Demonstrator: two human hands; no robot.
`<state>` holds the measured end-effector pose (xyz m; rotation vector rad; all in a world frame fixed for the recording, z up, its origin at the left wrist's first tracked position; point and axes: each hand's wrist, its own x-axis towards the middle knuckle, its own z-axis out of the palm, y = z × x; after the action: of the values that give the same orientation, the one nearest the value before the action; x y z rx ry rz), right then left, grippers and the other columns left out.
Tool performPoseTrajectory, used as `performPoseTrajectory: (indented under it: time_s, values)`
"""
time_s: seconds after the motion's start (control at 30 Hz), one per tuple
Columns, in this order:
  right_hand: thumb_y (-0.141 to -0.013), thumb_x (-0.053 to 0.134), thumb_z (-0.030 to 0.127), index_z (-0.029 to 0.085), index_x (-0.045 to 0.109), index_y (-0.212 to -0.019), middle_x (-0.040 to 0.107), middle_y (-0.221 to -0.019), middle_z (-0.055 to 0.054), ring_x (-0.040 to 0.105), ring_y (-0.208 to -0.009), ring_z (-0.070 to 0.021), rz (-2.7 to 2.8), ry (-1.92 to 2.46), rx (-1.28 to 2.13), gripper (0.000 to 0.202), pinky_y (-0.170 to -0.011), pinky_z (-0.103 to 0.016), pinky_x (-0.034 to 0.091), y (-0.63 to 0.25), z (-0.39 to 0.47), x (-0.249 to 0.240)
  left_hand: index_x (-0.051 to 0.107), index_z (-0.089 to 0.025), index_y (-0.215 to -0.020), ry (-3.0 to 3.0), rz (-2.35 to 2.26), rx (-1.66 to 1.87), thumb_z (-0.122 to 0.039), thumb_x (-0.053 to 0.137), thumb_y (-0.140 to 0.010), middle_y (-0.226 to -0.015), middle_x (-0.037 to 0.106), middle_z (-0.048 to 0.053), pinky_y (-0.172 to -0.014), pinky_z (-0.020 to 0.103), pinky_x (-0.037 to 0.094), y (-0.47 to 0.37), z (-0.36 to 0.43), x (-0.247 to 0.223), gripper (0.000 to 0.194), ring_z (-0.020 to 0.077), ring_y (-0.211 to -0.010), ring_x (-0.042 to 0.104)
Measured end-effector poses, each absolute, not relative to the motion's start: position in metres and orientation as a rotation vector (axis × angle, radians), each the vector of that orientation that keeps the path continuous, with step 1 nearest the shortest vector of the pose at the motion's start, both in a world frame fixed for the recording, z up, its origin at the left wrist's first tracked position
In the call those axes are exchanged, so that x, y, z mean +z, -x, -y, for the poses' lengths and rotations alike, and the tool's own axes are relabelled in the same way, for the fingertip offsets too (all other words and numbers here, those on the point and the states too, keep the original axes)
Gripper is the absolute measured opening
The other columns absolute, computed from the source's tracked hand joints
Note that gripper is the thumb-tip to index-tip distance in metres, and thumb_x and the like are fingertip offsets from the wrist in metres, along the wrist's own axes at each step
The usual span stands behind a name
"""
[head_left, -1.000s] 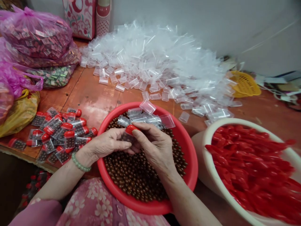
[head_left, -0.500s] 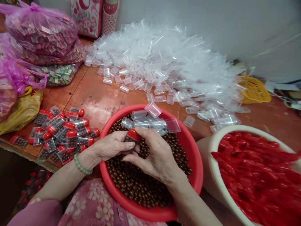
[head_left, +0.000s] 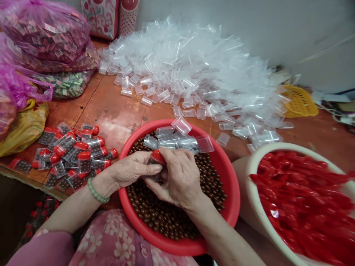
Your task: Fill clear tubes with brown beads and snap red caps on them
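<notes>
Above a red basin [head_left: 234,207] of brown balls [head_left: 166,221], my left hand [head_left: 129,170] grips a clear container with a red cap [head_left: 157,157]. My right hand [head_left: 180,177] is closed round the same container from the right, fingers on its cap. The container's body is mostly hidden by my fingers. Just beyond my hands, clear empty cases [head_left: 177,142] lie on the balls. Filled red-capped containers [head_left: 84,162] are heaped on the table left of the basin.
A cream bucket [head_left: 251,184] of red caps [head_left: 302,199] stands at the right. Clear cases [head_left: 188,66] pile against the wall. Purple bags [head_left: 52,33], a yellow bag [head_left: 24,125] and a yellow basket [head_left: 301,101] sit on the table [head_left: 111,107].
The fingers of my right hand have drawn in closer round the red-capped container. My left hand still grips it. The view has shifted slightly.
</notes>
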<state>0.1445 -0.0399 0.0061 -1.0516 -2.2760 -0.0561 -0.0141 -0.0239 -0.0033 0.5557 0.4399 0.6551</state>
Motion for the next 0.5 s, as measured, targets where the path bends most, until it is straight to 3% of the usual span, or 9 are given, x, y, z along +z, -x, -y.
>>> performPoseTrajectory:
  time_s: [0.07, 0.13, 0.2, 0.27, 0.37, 0.5]
  values:
    - [-0.076, 0.066, 0.038, 0.013, 0.041, -0.131, 0.065, -0.09, -0.011, 0.062, -0.08, -0.0268, 2.267, 1.062, -0.07, 0.066, -0.079, -0.044, 0.046, -0.143, 0.041, 0.007, 0.072, -0.011, -0.09, -0.534, -0.433, 0.653, -0.037, 0.082, -0.069, -0.077, 0.068, 0.004, -0.074, 0.022, 0.047, 0.015, 0.024, -0.003, 0.035, 0.0111, -0.072, 0.061]
    - [-0.078, 0.066, 0.037, 0.013, 0.04, -0.133, 0.066, -0.094, -0.012, 0.063, -0.082, -0.0267, 2.267, 1.069, -0.078, 0.066, -0.079, -0.043, 0.047, -0.142, 0.042, 0.007, 0.072, -0.01, -0.085, -0.497, -0.43, 0.652, -0.051, 0.077, -0.072, -0.074, 0.069, 0.005, -0.072, 0.023, 0.048, 0.014, 0.023, -0.001, 0.043, 0.0125, -0.071, 0.062]
    - [-0.079, 0.067, 0.035, 0.011, 0.038, -0.136, 0.066, -0.1, -0.015, 0.063, -0.087, -0.0276, 2.283, 1.054, -0.098, 0.068, -0.076, -0.042, 0.049, -0.14, 0.042, 0.003, 0.071, -0.01, -0.081, -0.454, -0.445, 0.66, -0.066, 0.062, -0.077, -0.069, 0.068, 0.006, -0.07, 0.026, 0.05, 0.011, 0.021, 0.0, 0.057, 0.0153, -0.069, 0.063]
    - [-0.08, 0.067, 0.034, 0.008, 0.035, -0.139, 0.065, -0.106, -0.019, 0.063, -0.092, -0.0287, 2.29, 1.021, -0.109, 0.072, -0.076, -0.042, 0.051, -0.14, 0.041, -0.002, 0.07, -0.011, -0.08, -0.417, -0.514, 0.673, -0.071, 0.048, -0.084, -0.065, 0.067, 0.006, -0.067, 0.028, 0.051, 0.007, 0.019, 0.0, 0.064, 0.0164, -0.065, 0.064]
    - [-0.081, 0.068, 0.032, 0.006, 0.032, -0.141, 0.063, -0.111, -0.02, 0.062, -0.099, -0.0296, 2.272, 1.011, -0.058, 0.075, -0.08, -0.043, 0.053, -0.139, 0.041, -0.009, 0.068, -0.013, -0.078, -0.388, -0.715, 0.735, -0.057, 0.047, -0.091, -0.062, 0.065, 0.003, -0.064, 0.027, 0.05, 0.0, 0.018, -0.003, 0.051, 0.0138, -0.058, 0.06]
    - [-0.08, 0.068, 0.032, 0.009, 0.037, -0.138, 0.065, -0.111, -0.019, 0.063, -0.102, -0.0302, 2.266, 1.026, -0.031, 0.071, -0.082, -0.044, 0.053, -0.139, 0.042, -0.011, 0.065, -0.015, -0.075, -0.49, -0.947, 0.942, -0.028, 0.054, -0.088, -0.069, 0.066, -0.001, -0.077, 0.025, 0.049, -0.006, 0.021, -0.007, 0.021, 0.0127, -0.073, 0.061]
